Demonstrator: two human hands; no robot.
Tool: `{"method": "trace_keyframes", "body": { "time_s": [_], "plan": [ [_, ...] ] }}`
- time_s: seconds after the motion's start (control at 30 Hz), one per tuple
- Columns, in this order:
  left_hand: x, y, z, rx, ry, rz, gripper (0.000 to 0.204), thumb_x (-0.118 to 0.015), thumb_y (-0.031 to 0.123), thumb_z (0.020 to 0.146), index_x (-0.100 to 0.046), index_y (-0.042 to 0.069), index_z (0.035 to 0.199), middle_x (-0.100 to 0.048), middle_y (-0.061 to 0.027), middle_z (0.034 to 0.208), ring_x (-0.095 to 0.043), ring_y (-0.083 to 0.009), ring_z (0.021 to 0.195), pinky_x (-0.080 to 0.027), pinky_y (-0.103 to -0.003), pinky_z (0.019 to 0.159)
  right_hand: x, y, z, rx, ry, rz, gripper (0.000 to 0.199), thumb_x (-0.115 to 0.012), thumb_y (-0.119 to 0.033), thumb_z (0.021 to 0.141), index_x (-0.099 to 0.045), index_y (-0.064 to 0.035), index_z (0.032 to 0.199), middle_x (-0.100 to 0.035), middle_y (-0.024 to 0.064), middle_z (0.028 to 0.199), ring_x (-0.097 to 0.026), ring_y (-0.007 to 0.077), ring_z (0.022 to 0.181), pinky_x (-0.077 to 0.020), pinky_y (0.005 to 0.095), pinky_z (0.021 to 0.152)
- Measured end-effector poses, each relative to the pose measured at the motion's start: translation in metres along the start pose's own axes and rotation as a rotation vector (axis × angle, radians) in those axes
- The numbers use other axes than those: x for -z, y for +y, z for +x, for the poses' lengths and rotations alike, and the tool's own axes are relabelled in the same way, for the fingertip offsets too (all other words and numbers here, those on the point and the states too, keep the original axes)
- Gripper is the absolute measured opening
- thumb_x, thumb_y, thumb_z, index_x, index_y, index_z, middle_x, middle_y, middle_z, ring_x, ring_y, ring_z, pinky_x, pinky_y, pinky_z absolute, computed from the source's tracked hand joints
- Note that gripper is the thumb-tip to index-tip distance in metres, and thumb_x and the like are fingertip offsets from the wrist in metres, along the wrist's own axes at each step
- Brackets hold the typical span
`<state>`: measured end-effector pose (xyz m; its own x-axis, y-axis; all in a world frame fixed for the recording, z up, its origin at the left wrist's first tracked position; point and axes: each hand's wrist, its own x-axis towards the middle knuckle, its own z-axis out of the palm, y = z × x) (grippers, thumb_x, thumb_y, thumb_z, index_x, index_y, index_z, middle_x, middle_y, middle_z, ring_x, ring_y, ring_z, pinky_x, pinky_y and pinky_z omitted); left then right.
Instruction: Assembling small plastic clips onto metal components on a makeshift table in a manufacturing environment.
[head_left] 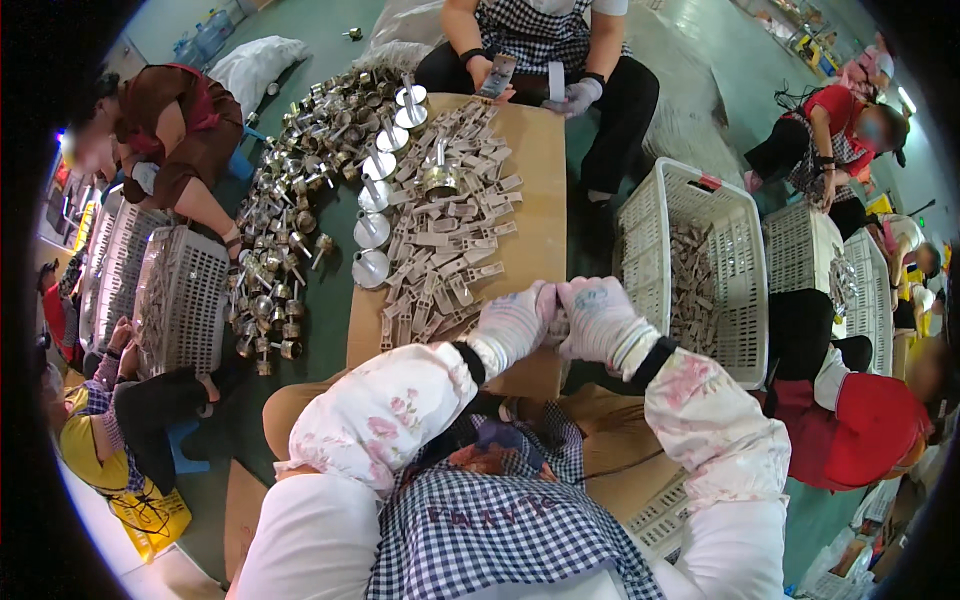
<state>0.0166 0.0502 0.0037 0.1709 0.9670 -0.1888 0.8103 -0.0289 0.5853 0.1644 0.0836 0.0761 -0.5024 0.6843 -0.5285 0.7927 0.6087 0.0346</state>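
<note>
Slender grey notched pieces (455,235) lie heaped on the brown cardboard tabletop (538,200), left of a white rectangular plastic basket (742,325). Round silver metal discs (371,268) line their left side; farther left lie cylindrical silver metal cups (290,349).

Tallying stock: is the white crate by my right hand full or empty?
Partly filled: grey parts lie inside the white crate, bare inner wall showing above them.

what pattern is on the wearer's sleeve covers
Pink flowers on white sleeve covers; head view.
</note>
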Motion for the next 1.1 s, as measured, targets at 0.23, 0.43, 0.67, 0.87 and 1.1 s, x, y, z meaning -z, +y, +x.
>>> {"method": "trace_keyframes", "body": {
  "time_s": [0.23, 0.43, 0.67, 0.87, 1.1],
  "plan": [
    [0.017, 0.027, -0.010, -0.016, 0.080, 0.007, 0.032, -0.040, 0.029, 0.100, -0.059, 0.005, 0.111, -0.067, -0.0276, 0.099, -0.064, -0.0410, 0.097, -0.048, -0.051, 0.084, 0.019, 0.036, 0.029, 0.131, -0.188, 0.281, 0.070, -0.083, -0.048, 0.060, -0.066, 0.0010, 0.107, -0.071, 0.0196, 0.097, -0.069, 0.0320, 0.098, -0.0539, 0.0410, 0.083],
    [0.014, 0.005, 0.044, -0.053, -0.067, 0.079, 0.038, -0.031, 0.030, 0.103, -0.053, 0.004, 0.119, -0.066, -0.0244, 0.108, -0.063, -0.0409, 0.104, -0.048, -0.048, 0.090, -0.009, 0.013, -0.006, -0.063, 0.437, -0.033, 0.093, -0.084, -0.054, 0.060, -0.048, -0.0062, 0.132, -0.057, 0.0080, 0.118, -0.054, 0.0232, 0.115, -0.0423, 0.0379, 0.095],
    [0.013, 0.013, 0.052, 0.198, -0.008, -0.200, 0.044, -0.036, 0.040, 0.100, -0.050, 0.007, 0.128, -0.065, -0.0290, 0.107, -0.061, -0.0440, 0.105, -0.047, -0.050, 0.090, -0.003, 0.058, 0.045, 0.001, 0.160, 0.131, 0.084, -0.087, -0.049, 0.057, -0.056, -0.0050, 0.122, -0.064, 0.0150, 0.109, -0.063, 0.0302, 0.106, -0.0506, 0.0392, 0.089],
    [0.017, 0.011, 0.081, 0.009, 0.058, 0.056, 0.038, -0.034, 0.031, 0.102, -0.057, 0.006, 0.119, -0.067, -0.0204, 0.110, -0.065, -0.0404, 0.098, -0.049, -0.047, 0.088, 0.045, 0.089, 0.073, 0.019, -0.348, 0.391, 0.085, -0.084, -0.049, 0.059, -0.056, -0.0001, 0.123, -0.065, 0.0198, 0.115, -0.062, 0.0345, 0.112, -0.0493, 0.0406, 0.095],
    [0.037, 0.012, 0.126, 0.196, -0.138, -0.097, 0.069, -0.017, 0.051, 0.103, -0.056, 0.003, 0.131, -0.057, -0.0281, 0.129, -0.051, -0.0409, 0.126, -0.036, -0.046, 0.110, 0.003, 0.070, 0.058, -0.032, 0.578, -0.116, 0.087, -0.082, -0.056, 0.063, -0.051, -0.0077, 0.128, -0.061, 0.0133, 0.115, -0.061, 0.0313, 0.110, -0.0467, 0.0422, 0.093]
  ]
}}
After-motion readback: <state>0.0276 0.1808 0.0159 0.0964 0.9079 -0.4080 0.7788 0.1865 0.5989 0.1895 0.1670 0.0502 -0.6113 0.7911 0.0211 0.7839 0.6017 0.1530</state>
